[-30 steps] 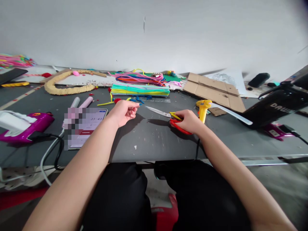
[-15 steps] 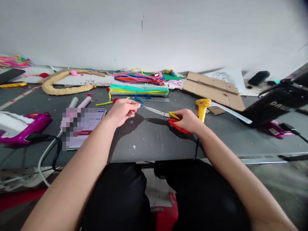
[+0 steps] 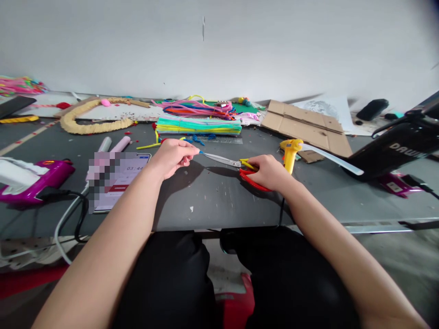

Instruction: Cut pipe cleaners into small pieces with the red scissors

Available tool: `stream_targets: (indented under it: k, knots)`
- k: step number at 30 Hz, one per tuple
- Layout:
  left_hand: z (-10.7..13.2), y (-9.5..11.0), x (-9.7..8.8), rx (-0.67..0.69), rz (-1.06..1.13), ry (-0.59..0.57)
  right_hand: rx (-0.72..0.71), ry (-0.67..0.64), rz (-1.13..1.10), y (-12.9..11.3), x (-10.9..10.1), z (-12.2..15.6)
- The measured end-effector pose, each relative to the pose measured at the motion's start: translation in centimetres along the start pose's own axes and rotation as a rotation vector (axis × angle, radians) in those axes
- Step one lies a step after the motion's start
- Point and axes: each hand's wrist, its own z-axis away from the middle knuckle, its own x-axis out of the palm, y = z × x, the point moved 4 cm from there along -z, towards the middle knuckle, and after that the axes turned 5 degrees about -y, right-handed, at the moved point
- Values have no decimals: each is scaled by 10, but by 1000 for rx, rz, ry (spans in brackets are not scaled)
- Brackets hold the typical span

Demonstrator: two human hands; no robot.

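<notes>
My left hand (image 3: 174, 157) is pinched closed over the middle of the desk, with a small blue piece (image 3: 200, 152) at its fingertips, likely a bit of pipe cleaner. My right hand (image 3: 265, 171) grips a pair of scissors (image 3: 222, 160) by the red and yellow handles. Their narrow metal blades point left and look closed or nearly so, the tips meeting the blue piece. Behind my left hand lie blue pipe cleaner scraps (image 3: 202, 138) and a yellow pipe cleaner (image 3: 148, 146). A bundle of mint and yellow pipe cleaners (image 3: 199, 126) sits farther back.
To the left are a phone (image 3: 121, 183) and a purple power socket (image 3: 55, 178) with cables. A yellow glue gun (image 3: 290, 153) stands just beyond my right hand. Flattened cardboard (image 3: 305, 128) and a black bottle (image 3: 394, 146) are at the right. A wrapped curved form (image 3: 78, 127) lies back left.
Both hands, the blue piece and the scissors stay almost in the same place. The view has shifted very slightly.
</notes>
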Motion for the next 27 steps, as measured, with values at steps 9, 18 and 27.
stream_targets:
  k: [9,18,27]
  knots:
    - [0,0,1,-25,-10,-14,22,-13,15,-1,-2,1]
    - [-3,-4,-1,-32,-18,-31,13,-25,14,-1,-2,0]
    - [-2,-3,0,-39,-27,-43,9,-29,18,-2,-3,0]
